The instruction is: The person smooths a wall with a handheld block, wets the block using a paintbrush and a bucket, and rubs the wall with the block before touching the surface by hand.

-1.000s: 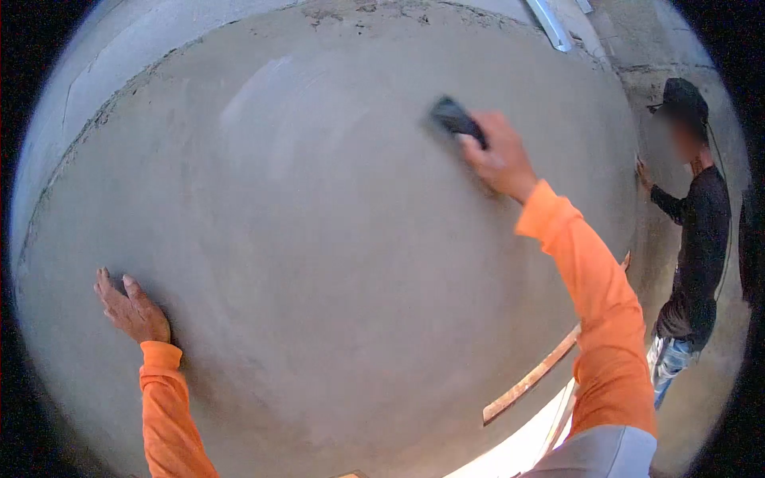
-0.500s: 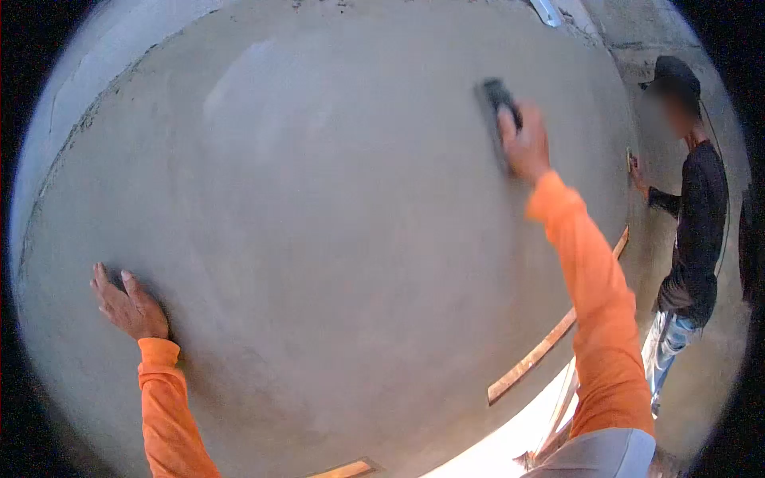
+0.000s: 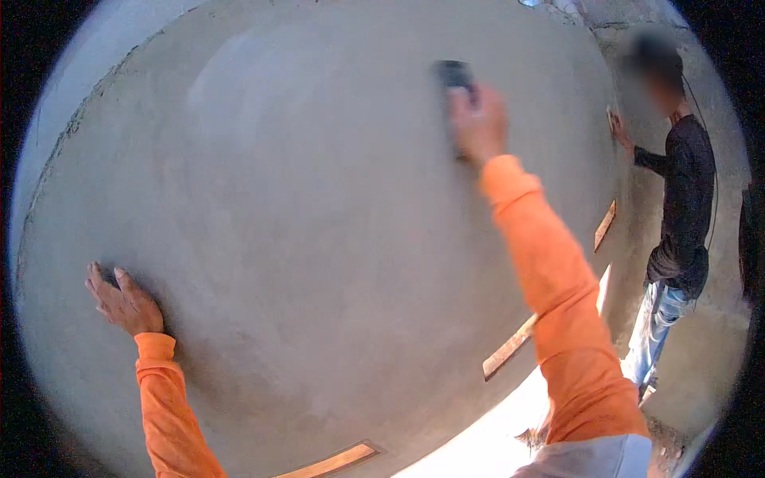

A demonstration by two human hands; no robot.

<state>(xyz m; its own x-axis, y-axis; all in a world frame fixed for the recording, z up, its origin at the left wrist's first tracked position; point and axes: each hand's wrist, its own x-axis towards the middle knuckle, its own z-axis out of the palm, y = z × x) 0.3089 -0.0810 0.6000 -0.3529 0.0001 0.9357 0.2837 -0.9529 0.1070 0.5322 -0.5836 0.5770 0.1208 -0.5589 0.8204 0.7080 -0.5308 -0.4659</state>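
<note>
A broad grey plastered wall (image 3: 319,223) fills most of the head view. My right hand (image 3: 480,127), in an orange sleeve, grips a dark plastering float (image 3: 454,76) at the wall's upper right. The float stands nearly upright with its face toward the plaster, and both it and the hand are slightly blurred. Low on the left, my left hand (image 3: 126,303) rests against the plaster. Its fingers are stretched out and the thumb is apart, with a dark shadow between them.
A co-worker (image 3: 689,183) in a dark top stands at the right, one hand (image 3: 620,131) at the wall with a small tool. Wood strips (image 3: 510,346) run along the wall's lower edge, and another strip (image 3: 339,462) lies at the bottom. Bright light shows below.
My right hand and the float have moved left and slightly up across the wall. My left hand stays almost in place. The co-worker's hand appears higher, and the view has shifted a little.
</note>
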